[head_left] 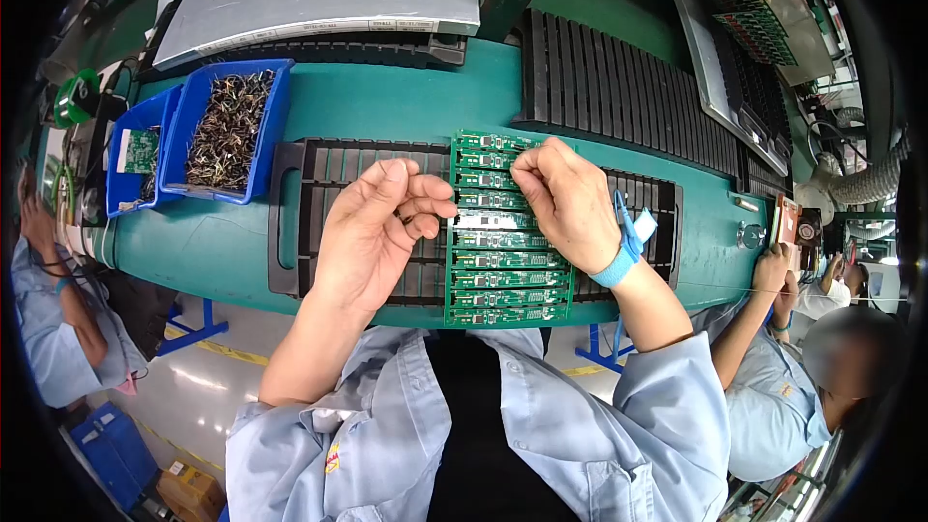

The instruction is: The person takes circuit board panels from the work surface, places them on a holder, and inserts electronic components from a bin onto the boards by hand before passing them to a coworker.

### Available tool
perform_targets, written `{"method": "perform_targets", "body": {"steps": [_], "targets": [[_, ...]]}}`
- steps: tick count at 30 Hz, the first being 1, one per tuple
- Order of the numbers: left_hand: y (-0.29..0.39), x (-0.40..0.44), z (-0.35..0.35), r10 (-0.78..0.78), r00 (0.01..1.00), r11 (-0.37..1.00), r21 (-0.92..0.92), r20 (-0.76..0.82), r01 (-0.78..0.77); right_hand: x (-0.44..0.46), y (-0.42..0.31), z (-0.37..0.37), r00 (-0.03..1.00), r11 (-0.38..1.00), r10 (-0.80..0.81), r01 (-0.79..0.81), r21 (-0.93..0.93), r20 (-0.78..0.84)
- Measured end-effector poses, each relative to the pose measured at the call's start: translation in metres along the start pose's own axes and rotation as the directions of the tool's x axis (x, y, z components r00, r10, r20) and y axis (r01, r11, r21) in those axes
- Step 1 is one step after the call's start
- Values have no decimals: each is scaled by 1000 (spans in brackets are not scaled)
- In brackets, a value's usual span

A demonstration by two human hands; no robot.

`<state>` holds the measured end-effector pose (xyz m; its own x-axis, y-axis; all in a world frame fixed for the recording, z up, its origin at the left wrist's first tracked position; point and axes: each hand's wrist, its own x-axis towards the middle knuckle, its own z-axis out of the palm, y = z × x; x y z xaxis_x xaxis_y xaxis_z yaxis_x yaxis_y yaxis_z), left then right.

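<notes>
- Panel of green circuit boards (509, 261) lay on a black slotted tray (287, 222), its narrow boards stacked in rows from near to far. Tray showed at left and right of it.
- Left hand (372, 217): palm partly turned up, fingers loosely curled, thumb drawn in close to the index finger. Fingertips at the panel's left edge; whether they touched it or held something small, could not tell.
- Right hand (572, 208): over the far right part of the panel, thumb and index finger brought narrowly together above the boards. Anything pinched between them, could not tell.
- Blue strap (611, 271) around the right wrist.
- Green bench (367, 101) under the tray.
- Far left: blue bin (280, 130) filled with a tangle of thin, wiry pieces; smaller blue bin (116, 169) just beside it, to its left, with a green board (138, 149) inside.
- Far right: black ribbed rack (619, 77).
- One co-worker (773, 416) at right, hands at a reddish-framed item (785, 222); another person (63, 329) at left edge.
</notes>
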<state>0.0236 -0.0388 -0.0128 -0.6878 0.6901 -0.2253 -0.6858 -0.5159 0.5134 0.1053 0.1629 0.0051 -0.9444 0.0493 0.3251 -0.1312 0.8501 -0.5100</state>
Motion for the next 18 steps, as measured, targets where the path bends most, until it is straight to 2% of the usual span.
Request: {"method": "perform_targets", "body": {"steps": [4,8,13,18], "targets": [[1,0,-2,-5,999,1000,1,46,5,0,-1,0,1000,1000,1,-1,-3,1],[0,0,-1,0,999,1000,4,40,0,0,0,-1,998,997,-64,64,-48,2],[1,0,1,7,1000,1000,26,27,-8,-2,0,1,1000,999,-3,3,-46,0],[0,1,0,2,999,999,39,43,-3,-1,0,1,1000,999,-16,16,-38,-10]]}}
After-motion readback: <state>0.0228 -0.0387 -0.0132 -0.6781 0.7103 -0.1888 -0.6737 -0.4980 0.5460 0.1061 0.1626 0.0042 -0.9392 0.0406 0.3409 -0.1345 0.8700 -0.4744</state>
